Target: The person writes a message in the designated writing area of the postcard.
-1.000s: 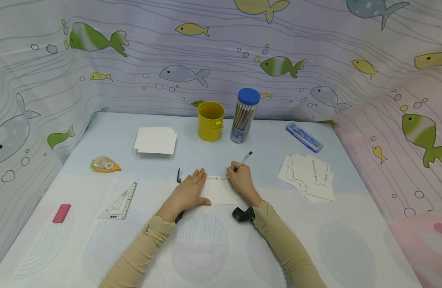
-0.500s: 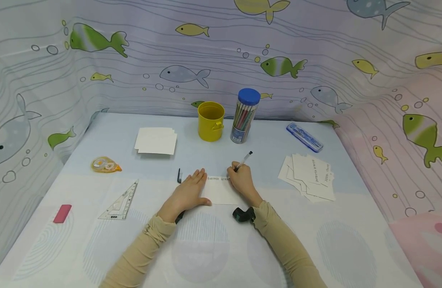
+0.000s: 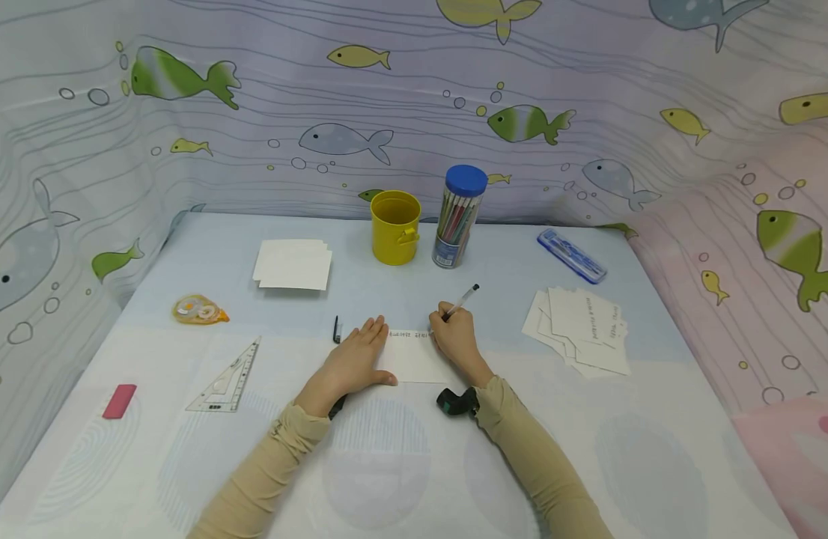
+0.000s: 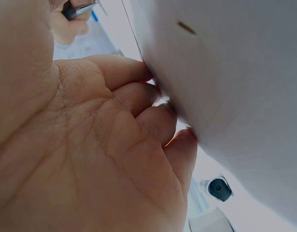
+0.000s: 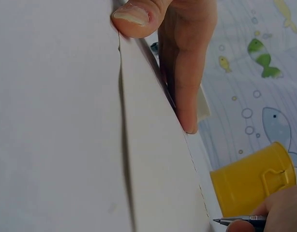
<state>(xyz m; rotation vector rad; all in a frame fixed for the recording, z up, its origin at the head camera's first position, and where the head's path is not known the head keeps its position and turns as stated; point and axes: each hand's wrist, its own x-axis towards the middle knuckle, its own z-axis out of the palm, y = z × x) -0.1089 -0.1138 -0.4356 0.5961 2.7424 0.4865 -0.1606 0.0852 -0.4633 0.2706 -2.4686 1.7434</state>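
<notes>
My left hand (image 3: 353, 361) lies flat over the left part of a white card (image 3: 419, 361), fingers spread forward and thumb by its near edge. Along the card's far edge runs a line of small handwriting. My right hand (image 3: 456, 338) grips a clear-barrelled pen (image 3: 465, 298), its tip hidden behind the fingers in the head view. In the right wrist view the pen (image 5: 240, 219) has its point close over the card (image 5: 160, 150). A black pen cap (image 3: 336, 329) with a clip lies just beyond my left hand.
Blank cards (image 3: 294, 263) are stacked at the back left; written cards (image 3: 582, 329) lie fanned at right. A yellow bucket (image 3: 395, 230), a pencil jar (image 3: 458, 217) and a blue case (image 3: 572, 256) stand behind. Correction tape (image 3: 197, 309), a set square (image 3: 227, 380) and a pink eraser (image 3: 120, 402) lie left.
My right hand and the pen have shifted slightly to the right along the line of writing. The left hand keeps its place on the card.
</notes>
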